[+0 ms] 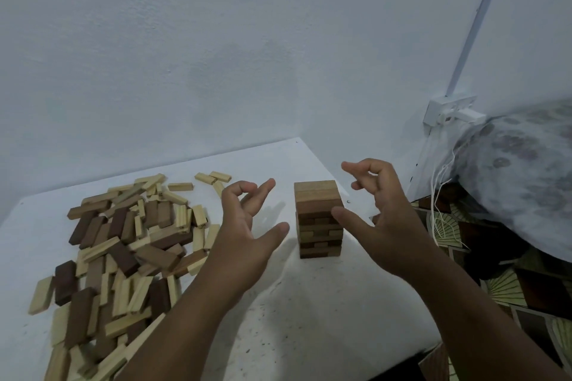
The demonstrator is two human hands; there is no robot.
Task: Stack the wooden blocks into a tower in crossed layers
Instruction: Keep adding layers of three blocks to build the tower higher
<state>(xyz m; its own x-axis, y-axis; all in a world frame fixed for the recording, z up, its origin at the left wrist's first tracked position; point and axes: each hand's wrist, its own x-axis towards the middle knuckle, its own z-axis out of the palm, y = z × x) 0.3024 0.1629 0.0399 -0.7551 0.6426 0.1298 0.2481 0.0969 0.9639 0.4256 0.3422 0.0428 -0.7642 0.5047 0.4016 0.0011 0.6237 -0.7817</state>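
Observation:
A short tower of wooden blocks [318, 219] stands on the white table [309, 303], built in crossed layers of light and dark wood. My left hand [247, 226] hovers just left of the tower, fingers loosely spread, holding nothing and not touching it. To the tower's right is my right hand [383, 210], also empty; its thumb reaches in front of the tower's upper right edge. A big pile of loose light and dark blocks [123, 250] lies spread over the table's left half.
A pale wall rises directly behind the table. A white wall socket with a plug [452, 113] and a hanging white cord [439, 195] sit at the right. A patterned bedsheet [510, 281] and a grey bundle of cloth [526, 170] lie right of the table edge.

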